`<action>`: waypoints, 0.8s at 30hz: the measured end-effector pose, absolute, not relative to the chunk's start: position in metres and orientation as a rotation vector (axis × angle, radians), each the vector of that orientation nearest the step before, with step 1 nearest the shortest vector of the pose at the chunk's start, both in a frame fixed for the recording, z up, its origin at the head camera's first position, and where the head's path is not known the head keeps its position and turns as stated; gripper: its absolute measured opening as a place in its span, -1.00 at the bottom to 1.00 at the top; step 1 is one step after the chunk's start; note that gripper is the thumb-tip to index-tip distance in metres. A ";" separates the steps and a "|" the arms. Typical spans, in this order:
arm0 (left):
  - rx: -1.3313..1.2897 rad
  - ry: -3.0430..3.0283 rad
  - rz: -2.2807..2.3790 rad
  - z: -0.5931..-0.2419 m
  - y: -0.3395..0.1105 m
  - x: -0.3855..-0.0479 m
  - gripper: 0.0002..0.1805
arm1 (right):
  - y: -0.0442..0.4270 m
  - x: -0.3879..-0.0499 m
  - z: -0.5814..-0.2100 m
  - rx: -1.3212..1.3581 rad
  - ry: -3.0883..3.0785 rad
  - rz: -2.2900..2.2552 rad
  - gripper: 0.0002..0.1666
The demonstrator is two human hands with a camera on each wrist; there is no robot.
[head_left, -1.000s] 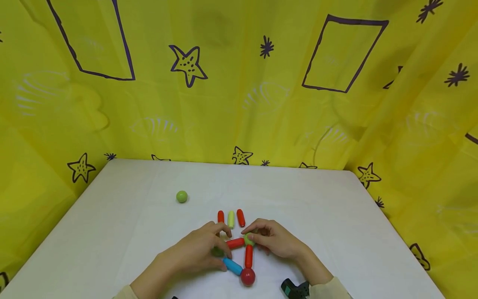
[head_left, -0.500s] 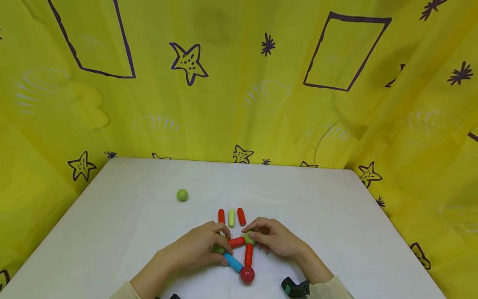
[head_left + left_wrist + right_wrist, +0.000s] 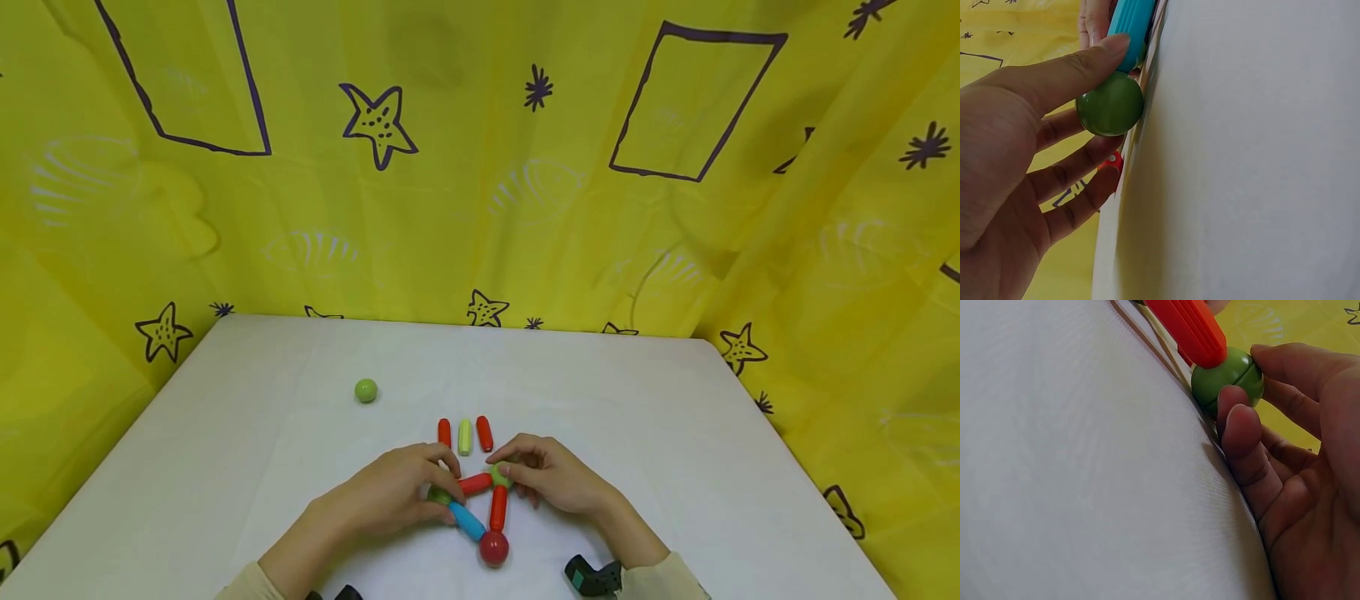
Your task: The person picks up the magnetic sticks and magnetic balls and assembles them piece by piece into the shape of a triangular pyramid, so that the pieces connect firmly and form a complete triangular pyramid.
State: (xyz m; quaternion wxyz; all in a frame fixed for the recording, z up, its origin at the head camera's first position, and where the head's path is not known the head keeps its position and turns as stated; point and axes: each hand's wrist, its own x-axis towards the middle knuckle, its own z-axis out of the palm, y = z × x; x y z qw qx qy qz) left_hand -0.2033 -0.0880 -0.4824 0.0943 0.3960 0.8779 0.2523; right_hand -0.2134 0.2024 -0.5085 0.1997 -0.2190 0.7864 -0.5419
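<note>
The left green ball (image 3: 1110, 107) is pinched by the curled left fingers (image 3: 1063, 172), the thumb laid by its joint with the blue rod (image 3: 1132, 31); the right green ball (image 3: 1224, 375) is pinched by the right fingers (image 3: 1243, 430). If the balls are pulled unevenly, a joint at the red ball (image 3: 493, 548), left unheld on the near side of both sets of fingers, could be parted. The loose red rod (image 3: 444, 430) (half hidden behind the left fingers) could be knocked by their tips. Compared with half a second ago, the red ball is shifted slightly toward the left fingers.
</note>
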 end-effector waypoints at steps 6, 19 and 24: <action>1.060 2.574 0.879 -0.482 -0.095 -0.206 -0.84 | 0.202 -0.214 -0.510 -0.577 2.176 -1.548 -0.72; 0.818 2.514 1.178 -0.492 -0.111 -0.220 -0.76 | 0.200 -0.217 -0.513 -0.490 2.139 -1.601 -0.69; 0.850 2.454 1.299 -0.503 -0.116 -0.226 -0.74 | 0.196 -0.217 -0.513 -0.423 2.187 -1.621 -0.66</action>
